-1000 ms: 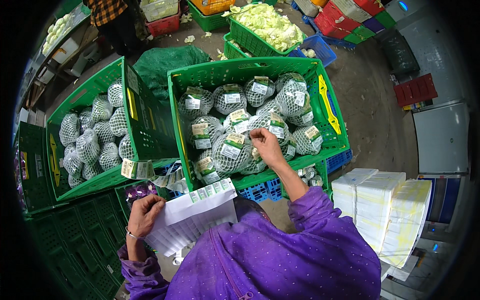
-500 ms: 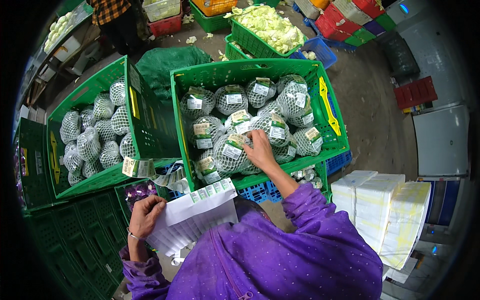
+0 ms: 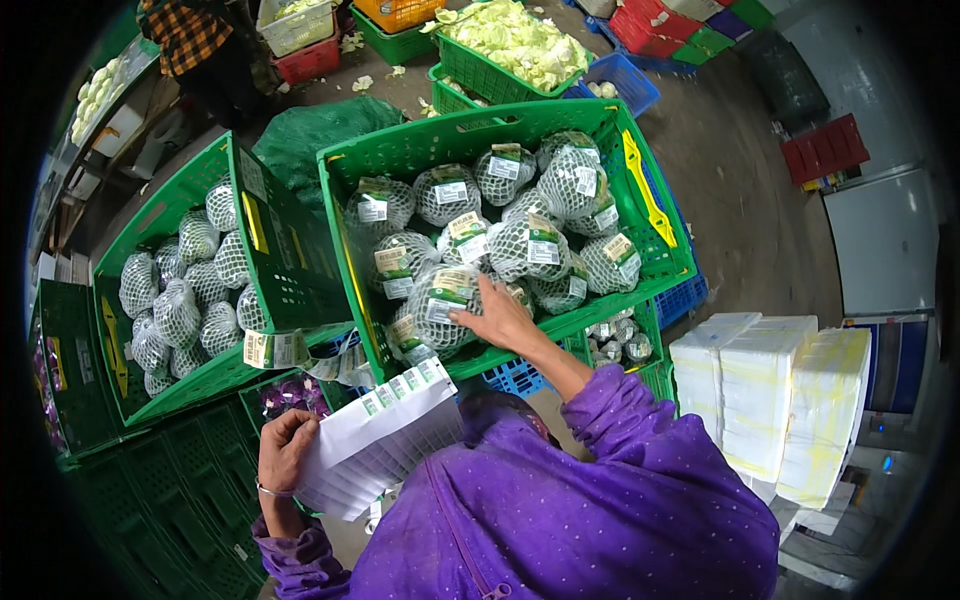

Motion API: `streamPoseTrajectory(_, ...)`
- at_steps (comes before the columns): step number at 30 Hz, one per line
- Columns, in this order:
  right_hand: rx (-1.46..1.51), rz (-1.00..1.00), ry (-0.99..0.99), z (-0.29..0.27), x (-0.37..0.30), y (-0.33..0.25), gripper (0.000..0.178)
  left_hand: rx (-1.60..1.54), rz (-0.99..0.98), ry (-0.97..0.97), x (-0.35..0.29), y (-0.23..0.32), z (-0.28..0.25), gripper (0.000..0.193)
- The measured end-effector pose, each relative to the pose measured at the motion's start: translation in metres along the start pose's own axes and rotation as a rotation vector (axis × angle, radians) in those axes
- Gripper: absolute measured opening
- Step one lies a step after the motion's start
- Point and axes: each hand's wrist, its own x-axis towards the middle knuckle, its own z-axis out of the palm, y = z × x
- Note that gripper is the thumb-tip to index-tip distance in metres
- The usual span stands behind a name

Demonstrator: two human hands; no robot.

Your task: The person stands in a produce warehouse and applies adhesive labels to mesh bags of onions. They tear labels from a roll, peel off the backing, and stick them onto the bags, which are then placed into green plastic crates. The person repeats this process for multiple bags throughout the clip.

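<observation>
**Right hand [image 3: 503, 316] on a netted ball [image 3: 436, 329] in the main crate [image 3: 436, 146]**

The main crate is green, has a yellow handle [image 3: 648, 190] on its right end, and contains many round pieces in white foam netting, most of them labelled. To its left I note a second green crate [image 3: 290, 275], loaded with similar netted pieces. The person, in a purple jacket [image 3: 580, 490], is at the near side of the main crate. White foam boxes [image 3: 745, 400] stand to its right, on the near side. A dark green sack [image 3: 300, 130] lies just behind its left rear corner; a basket [image 3: 490, 72] heaped with pale leaves [image 3: 520, 42] stands behind it.

Before the main crate's near left corner, a white sheet [image 3: 380, 435] is held tilted, small green-and-white stickers [image 3: 400, 387] along its upper edge. The left hand [image 3: 288, 450] pinches the sheet's left edge between thumb and fingers.

The netted ball in question sits at the main crate's front left. The right hand's fingers are parted, resting on the ball beside its label [image 3: 450, 288]; they do not wrap around it. I cannot tell whether a sticker lies beneath them.
</observation>
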Motion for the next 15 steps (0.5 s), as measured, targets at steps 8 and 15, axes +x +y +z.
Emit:
streamPoseTrajectory(8, 0.114, -0.187, 0.007, 0.003, 0.013, 0.007, 0.088, 0.031, -0.008, -0.055, 0.015, 0.017, 0.004, 0.019)
streamPoseTrajectory(15, 0.273, -0.142, -0.278, -0.025, 0.057, 0.021, 0.099, 0.027, -0.018, -0.090, 0.025, 0.019, 0.015, 0.016)
